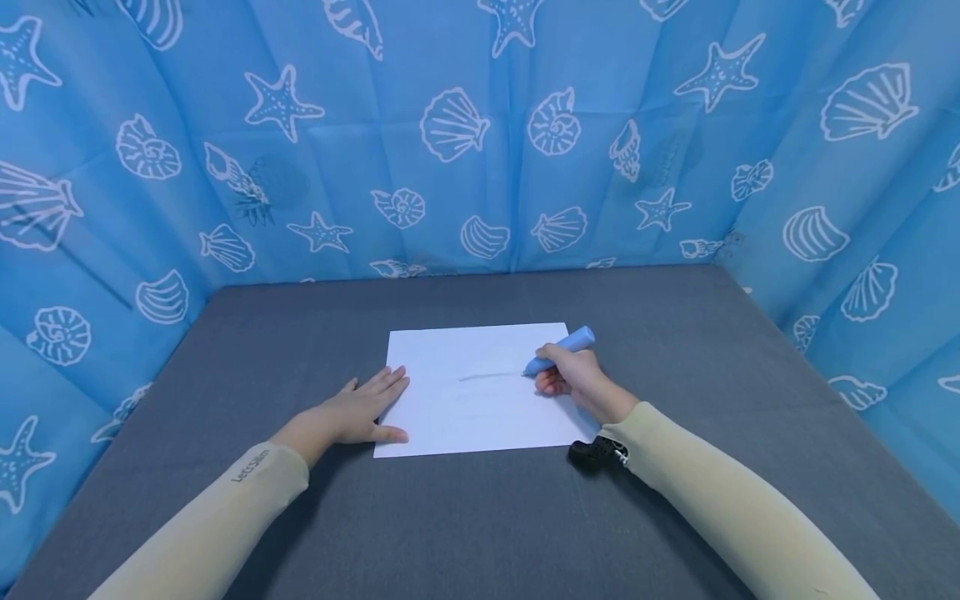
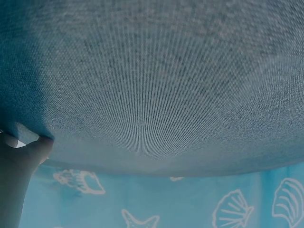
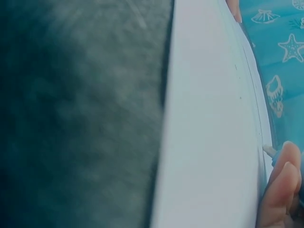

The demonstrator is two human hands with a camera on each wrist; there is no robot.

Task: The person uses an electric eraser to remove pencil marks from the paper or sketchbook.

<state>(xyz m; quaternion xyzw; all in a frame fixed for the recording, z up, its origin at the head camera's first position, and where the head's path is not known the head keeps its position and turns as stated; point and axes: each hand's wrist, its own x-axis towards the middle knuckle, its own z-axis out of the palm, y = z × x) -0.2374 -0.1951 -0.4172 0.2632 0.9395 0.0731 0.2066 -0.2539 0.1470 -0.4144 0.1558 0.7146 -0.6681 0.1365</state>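
Note:
A white sheet of paper lies flat on the grey table, with a thin, faint line across its middle. My right hand grips a thick light-blue marker, its tip at the right end of that line. In the right wrist view, the marker's tip shows beside the fingertips, close to the paper. With fingers spread, my left hand rests on the paper's left edge. Only part of the left hand appears in the left wrist view.
Grey cloth covers the table around the paper. A blue curtain printed with white shells and starfish hangs behind and along both sides. A black strapped device sits at the right wrist, near the paper's lower right corner.

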